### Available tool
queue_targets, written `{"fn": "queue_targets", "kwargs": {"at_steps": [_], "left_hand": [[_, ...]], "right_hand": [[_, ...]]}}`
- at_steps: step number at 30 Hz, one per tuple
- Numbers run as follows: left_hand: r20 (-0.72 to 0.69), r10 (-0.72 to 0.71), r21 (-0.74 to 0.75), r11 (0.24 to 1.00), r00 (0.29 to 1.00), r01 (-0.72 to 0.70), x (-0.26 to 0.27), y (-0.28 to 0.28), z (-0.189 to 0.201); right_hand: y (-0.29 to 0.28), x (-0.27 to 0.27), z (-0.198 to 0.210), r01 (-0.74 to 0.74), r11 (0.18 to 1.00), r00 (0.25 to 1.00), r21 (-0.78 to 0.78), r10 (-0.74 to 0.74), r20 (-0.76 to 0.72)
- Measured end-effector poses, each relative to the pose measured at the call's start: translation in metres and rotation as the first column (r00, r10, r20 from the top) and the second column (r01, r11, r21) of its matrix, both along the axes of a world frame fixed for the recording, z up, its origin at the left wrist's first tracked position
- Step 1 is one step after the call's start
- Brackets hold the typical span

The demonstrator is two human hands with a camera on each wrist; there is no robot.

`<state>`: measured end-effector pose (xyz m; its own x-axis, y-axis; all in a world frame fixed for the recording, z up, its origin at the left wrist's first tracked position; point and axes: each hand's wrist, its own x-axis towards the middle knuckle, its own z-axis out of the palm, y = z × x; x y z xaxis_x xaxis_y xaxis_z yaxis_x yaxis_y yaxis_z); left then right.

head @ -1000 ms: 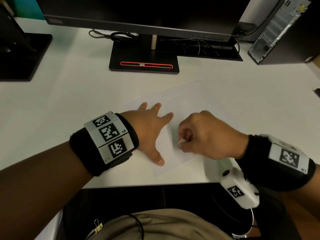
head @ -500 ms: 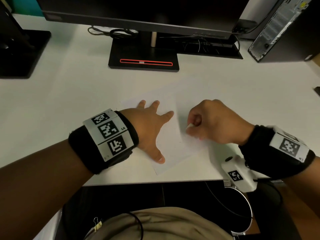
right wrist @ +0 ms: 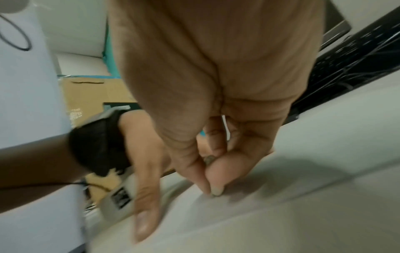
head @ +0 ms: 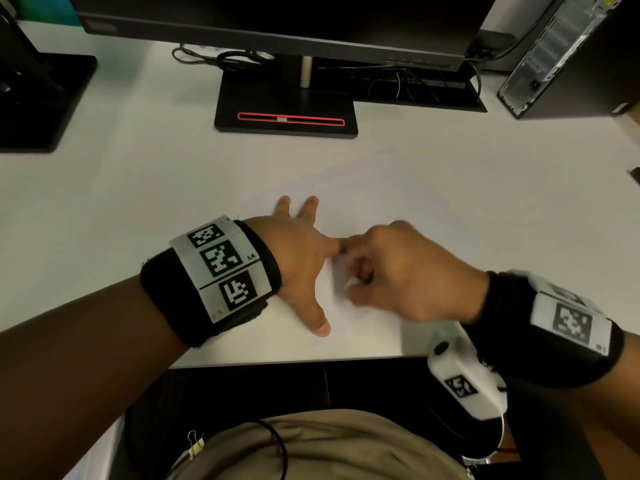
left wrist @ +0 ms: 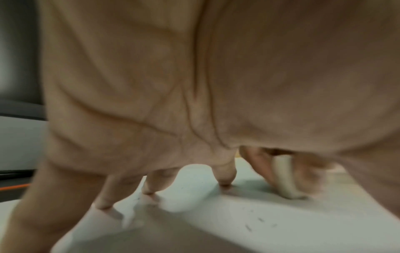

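Note:
A white sheet of paper [head: 381, 199] lies on the white desk [head: 104, 209] near its front edge. My left hand [head: 311, 258] presses on the sheet with straight, spread fingers [left wrist: 225, 172], holding it down. Just to its right, my right hand [head: 353, 284] is curled and pinches a small white eraser [head: 351, 282] whose tip touches the paper [left wrist: 216, 222]. The left wrist view shows the eraser [left wrist: 283, 178] between thumb and fingers, with dark crumbs scattered on the sheet. The right hand is motion-blurred and almost touches my left index finger.
A black monitor stand [head: 285, 109] with a red stripe sits behind the paper, with cables [head: 225, 58] beside it. A computer tower [head: 561, 53] stands at the back right and another black base [head: 34, 98] at the left. The desk edge [head: 277, 362] is close to my body.
My right hand with the eraser went up and right over the paper, then came back left beside my left index finger. The left hand has stayed pressed on the sheet.

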<state>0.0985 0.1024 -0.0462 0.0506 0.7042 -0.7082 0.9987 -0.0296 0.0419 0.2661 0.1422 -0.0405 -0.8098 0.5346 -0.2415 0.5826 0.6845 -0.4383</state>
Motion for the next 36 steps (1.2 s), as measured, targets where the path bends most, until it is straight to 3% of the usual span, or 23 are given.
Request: {"fn": "queue_targets", "kwargs": {"at_steps": [4, 9, 11, 15, 19, 21, 27, 29, 33, 36], "left_hand": [[0.001, 0.013, 0.001, 1.0, 1.0, -0.013, 0.0, 0.0, 0.0], [0.018, 0.005, 0.012, 1.0, 1.0, -0.005, -0.001, -0.001, 0.0], [0.011, 0.004, 0.012, 1.0, 1.0, -0.005, -0.001, 0.0, 0.0], [0.01, 0.022, 0.015, 1.0, 1.0, -0.023, -0.001, 0.0, 0.0], [0.017, 0.005, 0.015, 1.0, 1.0, -0.005, -0.001, 0.0, 0.001], [0.007, 0.009, 0.012, 1.0, 1.0, -0.009, -0.001, -0.001, 0.001], [-0.012, 0.025, 0.021, 0.999, 1.0, -0.025, 0.0, -0.001, 0.0], [-0.009, 0.025, 0.026, 0.999, 1.0, -0.024, 0.0, -0.002, -0.001], [-0.019, 0.007, 0.037, 0.999, 1.0, -0.006, 0.0, -0.001, -0.003], [-0.031, 0.017, 0.028, 0.999, 0.999, -0.017, 0.0, -0.001, -0.002]], "right_hand": [[0.023, 0.004, -0.003, 0.174, 0.98, 0.984, 0.092, -0.17, -0.047], [-0.021, -0.002, 0.003, -0.057, 0.997, 0.998, -0.059, 0.056, -0.022], [-0.012, 0.0, 0.005, 0.002, 0.995, 1.0, -0.097, -0.003, -0.018], [0.009, 0.003, 0.001, 0.141, 0.99, 0.988, -0.015, -0.142, -0.055], [-0.023, -0.002, 0.0, 0.023, 0.997, 0.998, -0.074, -0.027, -0.057], [-0.021, -0.001, 0.004, 0.032, 0.992, 0.999, -0.124, -0.036, -0.032], [0.022, 0.014, 0.002, 0.271, 0.962, 0.963, 0.03, -0.271, -0.004], [0.008, 0.012, 0.001, 0.217, 0.975, 0.976, 0.049, -0.217, -0.009], [-0.025, 0.008, 0.002, 0.057, 0.994, 0.998, -0.09, -0.056, 0.007], [0.004, 0.017, 0.003, 0.178, 0.983, 0.984, -0.039, -0.177, 0.028]]}}
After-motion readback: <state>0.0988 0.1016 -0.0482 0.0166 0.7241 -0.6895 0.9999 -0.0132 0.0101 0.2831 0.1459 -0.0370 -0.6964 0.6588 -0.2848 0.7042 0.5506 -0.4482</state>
